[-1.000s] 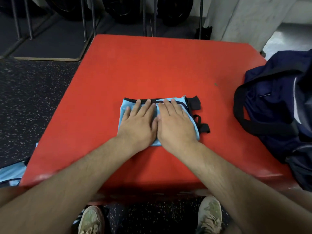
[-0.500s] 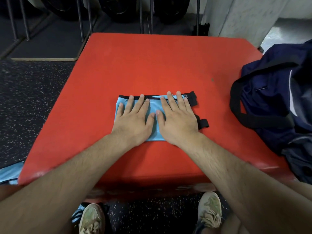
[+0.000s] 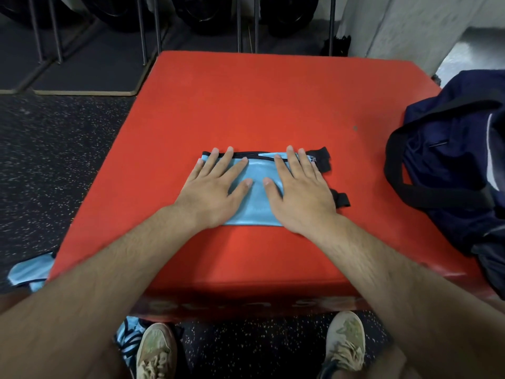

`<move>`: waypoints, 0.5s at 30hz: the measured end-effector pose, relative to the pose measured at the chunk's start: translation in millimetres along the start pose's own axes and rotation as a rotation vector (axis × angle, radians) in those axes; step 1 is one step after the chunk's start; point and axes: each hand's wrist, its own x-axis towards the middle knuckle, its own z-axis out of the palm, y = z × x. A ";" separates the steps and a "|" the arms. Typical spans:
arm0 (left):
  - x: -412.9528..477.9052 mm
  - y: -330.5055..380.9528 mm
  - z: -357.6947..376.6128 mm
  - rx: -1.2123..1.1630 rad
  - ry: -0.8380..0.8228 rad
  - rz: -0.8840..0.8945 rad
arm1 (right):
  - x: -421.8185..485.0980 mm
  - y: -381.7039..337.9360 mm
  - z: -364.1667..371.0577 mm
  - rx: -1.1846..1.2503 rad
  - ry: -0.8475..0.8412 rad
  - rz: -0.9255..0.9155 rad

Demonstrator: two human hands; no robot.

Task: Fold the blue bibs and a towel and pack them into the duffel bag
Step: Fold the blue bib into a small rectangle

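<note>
From the head camera, the only view there is, a light blue bib (image 3: 257,192) with black trim lies folded into a compact rectangle near the middle of the red padded platform (image 3: 273,99). The left hand (image 3: 211,191) lies flat on its left half and the right hand (image 3: 302,194) flat on its right half, with a strip of blue cloth bare between the thumbs. All the fingers are straight and slightly spread, pressing down on the cloth; neither hand curls round or pinches anything. Two short black straps (image 3: 338,198) stick out from the bib's right edge, past the right hand. The navy duffel bag (image 3: 448,170) sits on the platform's right side, well apart from the bib, its black handle (image 3: 396,170) looped toward the middle; whether it is open, or what it holds, cannot be told from here. More light blue cloth (image 3: 30,272) lies on the speckled floor at the left, and another patterned blue piece (image 3: 128,340) shows by the left shoe. By my judgement this bib is folded and being smoothed, not yet packed, and at least those floor pieces remain; no towel can be picked out.
</note>
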 end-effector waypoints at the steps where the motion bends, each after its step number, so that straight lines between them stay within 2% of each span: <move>1: 0.7 -1.4 -2.1 0.015 -0.018 0.012 | -0.2 -0.8 -1.2 -0.005 -0.008 -0.011; 6: 3.3 -8.2 -16.5 0.145 -0.061 0.055 | -6.7 -5.2 -8.5 -0.047 -0.007 -0.018; 10: 6.1 -12.1 -20.2 0.133 0.010 0.081 | -18.8 -16.7 -15.3 -0.146 0.239 -0.074; 11: 7.8 -13.8 -21.2 0.119 0.006 0.076 | -21.6 -20.0 -17.8 -0.150 0.253 -0.078; 15: 12.4 -21.3 -22.1 0.080 0.010 0.080 | -35.5 -26.9 -14.8 -0.102 0.154 -0.026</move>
